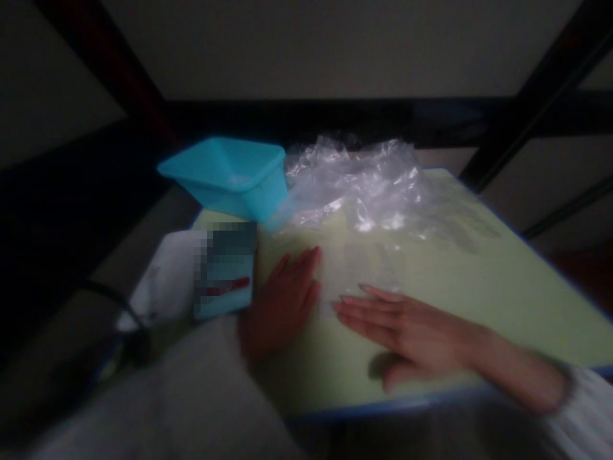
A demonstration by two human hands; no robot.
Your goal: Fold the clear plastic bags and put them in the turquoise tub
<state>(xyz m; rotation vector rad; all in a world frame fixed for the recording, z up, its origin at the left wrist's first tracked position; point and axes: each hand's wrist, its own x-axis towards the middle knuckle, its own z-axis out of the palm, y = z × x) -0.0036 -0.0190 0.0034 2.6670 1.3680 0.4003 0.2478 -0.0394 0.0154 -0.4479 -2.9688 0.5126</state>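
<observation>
A clear plastic bag lies flat on the pale yellow-green table. My right hand rests over its near edge, fingers stretched out and pointing left, thumb apart below. On the bag's left side is my left hand, fingers extended and laid down beside or on its edge; exactly where they touch is hard to tell. Neither hand grips anything. Beyond the bag sits a heap of crumpled clear plastic bags.
A turquoise plastic bin stands at the back left corner. In front of it lie a light blue box or booklet, partly blurred, and a white sheet. A dark cable runs at the left. The table's blue edge is near me.
</observation>
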